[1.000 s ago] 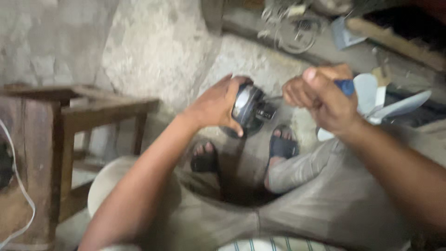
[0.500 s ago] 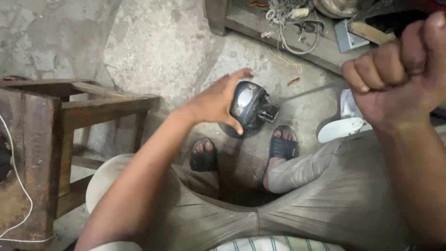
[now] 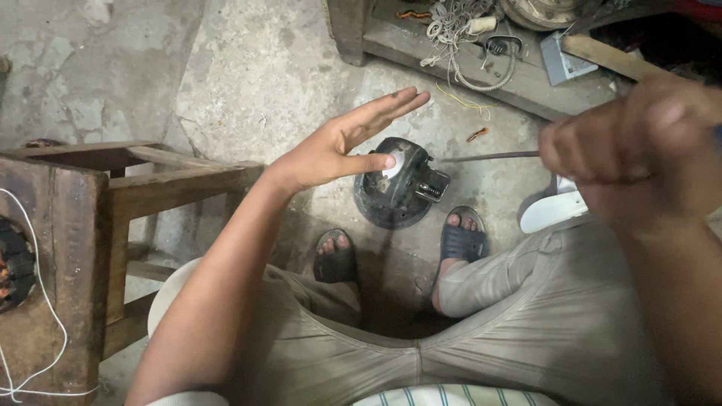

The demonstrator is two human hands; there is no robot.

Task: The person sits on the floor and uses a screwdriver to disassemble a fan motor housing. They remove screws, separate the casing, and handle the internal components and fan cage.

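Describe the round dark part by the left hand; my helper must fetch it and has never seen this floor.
On the concrete floor, between the seated person's sandalled feet, look under the open left hand. The motor housing is there: round, black, dome-shaped, with a shiny centre, unlike the flat white piece nearby.

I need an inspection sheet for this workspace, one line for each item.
Surface: cracked concrete floor.
Job's things: round black motor housing on the floor between the sandalled feet; thin metal rod held toward it.
Clutter: white sandal, wooden plank.
Grippers: left hand open, above the housing; right hand fisted on the rod, blurred.
Cables: tangled cord on the plank; white wire.
Surroundings: wooden stool at left.
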